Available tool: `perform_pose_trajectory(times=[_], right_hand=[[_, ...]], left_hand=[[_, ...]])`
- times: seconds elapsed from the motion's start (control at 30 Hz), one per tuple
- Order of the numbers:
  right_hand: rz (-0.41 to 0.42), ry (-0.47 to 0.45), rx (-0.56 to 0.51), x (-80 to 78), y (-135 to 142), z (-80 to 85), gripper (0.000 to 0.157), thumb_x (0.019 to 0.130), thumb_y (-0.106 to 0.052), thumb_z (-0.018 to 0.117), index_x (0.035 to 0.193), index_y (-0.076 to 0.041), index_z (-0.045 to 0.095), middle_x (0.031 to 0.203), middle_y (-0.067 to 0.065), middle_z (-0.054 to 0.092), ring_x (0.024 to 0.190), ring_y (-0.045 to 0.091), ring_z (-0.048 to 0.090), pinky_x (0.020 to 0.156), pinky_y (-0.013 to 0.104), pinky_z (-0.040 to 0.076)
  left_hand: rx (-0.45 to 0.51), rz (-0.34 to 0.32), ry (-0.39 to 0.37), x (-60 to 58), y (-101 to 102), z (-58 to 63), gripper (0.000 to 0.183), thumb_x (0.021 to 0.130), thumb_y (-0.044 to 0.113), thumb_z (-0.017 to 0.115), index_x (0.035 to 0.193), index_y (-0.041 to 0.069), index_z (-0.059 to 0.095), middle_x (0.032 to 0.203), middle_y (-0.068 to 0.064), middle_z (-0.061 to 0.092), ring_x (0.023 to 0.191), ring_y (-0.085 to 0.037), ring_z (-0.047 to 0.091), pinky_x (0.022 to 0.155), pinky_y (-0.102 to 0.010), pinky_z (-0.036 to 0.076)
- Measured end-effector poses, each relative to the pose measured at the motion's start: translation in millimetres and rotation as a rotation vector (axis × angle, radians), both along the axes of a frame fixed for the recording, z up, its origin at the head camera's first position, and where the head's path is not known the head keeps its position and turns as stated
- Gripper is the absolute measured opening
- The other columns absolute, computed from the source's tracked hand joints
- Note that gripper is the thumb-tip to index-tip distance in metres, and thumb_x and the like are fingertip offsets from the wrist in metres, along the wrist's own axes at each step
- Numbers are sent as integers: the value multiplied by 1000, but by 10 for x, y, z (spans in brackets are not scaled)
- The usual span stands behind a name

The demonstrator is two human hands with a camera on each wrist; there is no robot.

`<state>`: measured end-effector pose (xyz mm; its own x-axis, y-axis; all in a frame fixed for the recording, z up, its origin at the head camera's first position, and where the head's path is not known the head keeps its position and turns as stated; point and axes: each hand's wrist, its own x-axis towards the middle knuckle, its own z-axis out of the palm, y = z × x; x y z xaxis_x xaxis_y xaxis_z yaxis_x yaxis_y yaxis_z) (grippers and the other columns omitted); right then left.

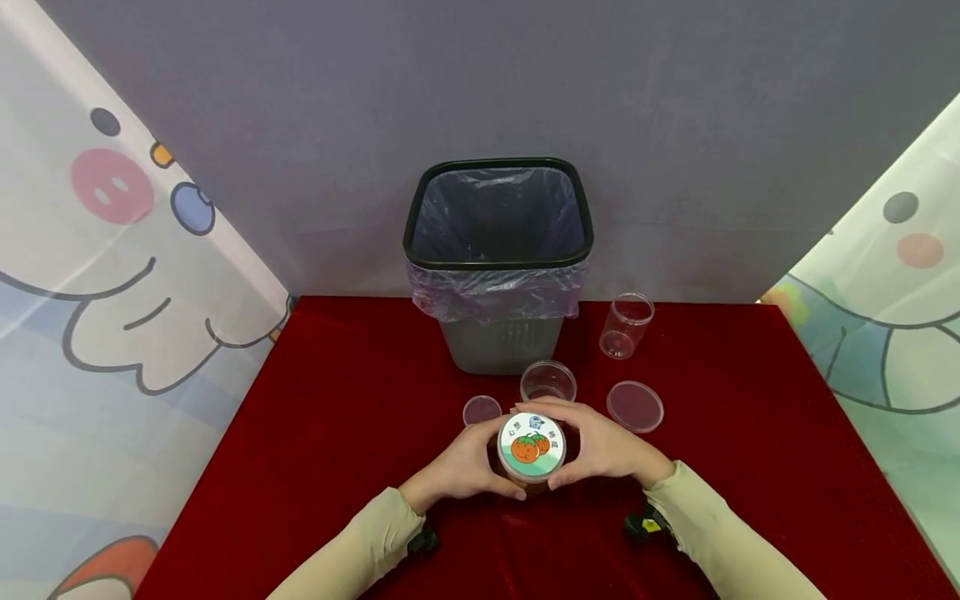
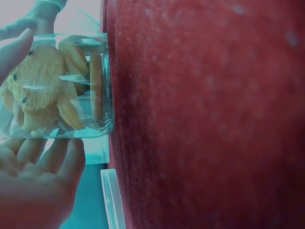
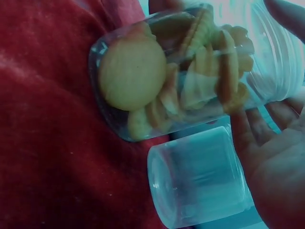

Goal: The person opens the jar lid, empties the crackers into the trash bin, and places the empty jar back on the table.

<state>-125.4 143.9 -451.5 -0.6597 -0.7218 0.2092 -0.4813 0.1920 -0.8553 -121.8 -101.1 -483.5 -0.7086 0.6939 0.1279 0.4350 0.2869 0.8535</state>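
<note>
Both hands hold a clear plastic jar [image 1: 532, 450] of cookies in the middle of the red cloth. Its round lid carries a label with two orange fruits and green leaves. My left hand [image 1: 467, 463] grips the jar's left side, thumb toward the near face. From the right, my right hand [image 1: 609, 443] wraps round it near the top, its fingers on the far rim. Yellow-brown cookies [image 2: 40, 78] show through the wall in the left wrist view. The jar's base is right at the cloth in both wrist views.
A grey bin [image 1: 501, 343] with a black rim and purple liner stands at the back. Just behind the hands are a clear open tub [image 1: 548, 367] and a small round lid [image 1: 482, 409]. A larger lid [image 1: 635, 407] and a tall clear cup [image 1: 628, 321] are to the right.
</note>
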Motion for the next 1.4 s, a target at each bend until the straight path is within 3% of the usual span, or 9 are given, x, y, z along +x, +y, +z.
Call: perform_pose_trajectory(times=[0.23,0.43,0.6,0.7,0.9,0.97,1.1,1.27,1.4], right_hand=[[-10,-12,-7,64,23,61,94,67,-19,85,146,-16,34,146,0,38,133,20,33,107,33,29],[-139,7,-90,318,6,267,89,69,-8,83,144,-8,34,143,13,39,129,26,38,103,31,35],[-309,72,-145,497,-74,338,84,71,-7,81,143,-7,36,136,11,44,119,30,46,98,20,37],[-449,133,-110,558,-127,244,85,71,-14,82,143,-12,37,136,6,45,119,25,46,99,17,33],[-616,143,-37,639,-257,3,89,70,-36,83,144,-25,35,139,-4,39,123,19,42,99,32,35],[-639,139,-27,679,-327,-17,91,68,-42,82,144,-23,36,139,-6,38,124,17,40,99,33,35],[-663,154,-47,721,-427,-65,93,66,-44,82,144,-17,37,139,-4,38,123,16,40,99,22,34],[-658,191,-91,717,-449,-100,92,66,-36,84,142,-10,39,137,2,40,121,19,44,98,15,32],[-605,217,-125,680,-417,-47,91,64,-25,88,139,-4,42,135,8,43,118,22,46,98,15,32]], left_hand=[[-4,6,4,5,0,3,96,60,38,88,141,29,37,131,13,50,119,-7,47,102,-32,37],[8,11,10,15,2,-2,98,59,37,89,142,28,37,131,12,50,120,-7,48,102,-31,37],[25,9,6,23,9,0,98,58,30,90,141,28,38,129,12,51,118,-8,49,101,-31,38],[31,6,-4,25,10,0,98,59,28,90,141,28,37,129,12,52,117,-8,49,100,-31,38],[40,-1,-17,18,13,-11,97,60,33,89,141,29,37,129,12,51,117,-7,50,99,-30,40],[40,3,-13,13,14,-18,97,59,34,89,141,29,38,129,12,52,116,-8,50,99,-30,40],[35,12,-10,11,15,-14,95,60,35,88,141,30,38,128,12,52,115,-7,51,98,-29,41],[38,11,-12,17,20,8,94,61,37,88,140,29,39,128,11,52,115,-7,51,98,-29,41],[51,2,-3,13,26,18,95,59,36,89,141,27,39,129,9,52,115,-9,52,98,-30,41]])
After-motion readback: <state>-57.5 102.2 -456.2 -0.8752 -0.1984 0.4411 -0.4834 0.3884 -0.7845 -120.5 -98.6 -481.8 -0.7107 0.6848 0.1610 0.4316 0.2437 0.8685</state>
